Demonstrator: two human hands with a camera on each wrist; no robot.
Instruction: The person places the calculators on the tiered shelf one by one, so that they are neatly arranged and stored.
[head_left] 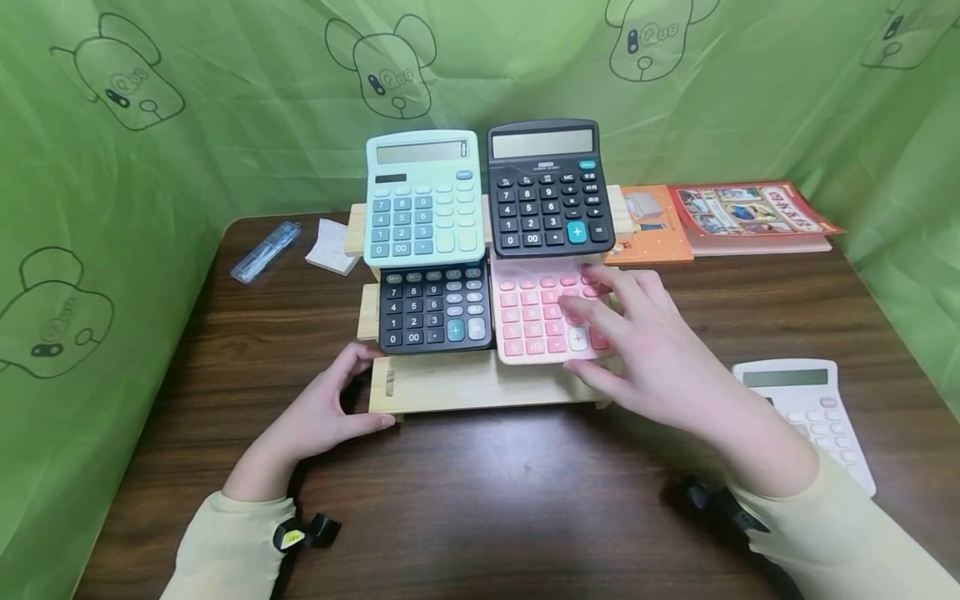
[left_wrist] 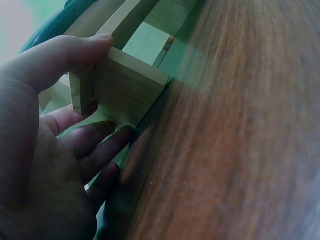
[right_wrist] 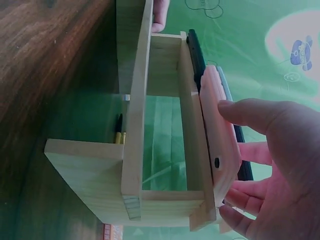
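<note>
A tiered wooden rack (head_left: 442,385) holds several calculators. On its upper tier lean a light blue calculator (head_left: 426,218) and a black one (head_left: 552,200). Below them sit another black calculator (head_left: 435,308) and a pink calculator (head_left: 531,310), their tops hidden behind the upper pair. My left hand (head_left: 318,414) grips the left end of the rack's bottom board; the left wrist view shows the thumb on its front edge and the fingers behind. My right hand (head_left: 651,346) holds the pink calculator, thumb at its lower edge and fingers spread over the right-hand keys.
A white calculator (head_left: 834,433) lies on the dark wooden table (head_left: 495,508) at the right, partly behind the right forearm. Back right are an orange booklet (head_left: 656,229) and a red book (head_left: 750,210). A clear pouch (head_left: 266,252) and white paper (head_left: 332,247) lie back left.
</note>
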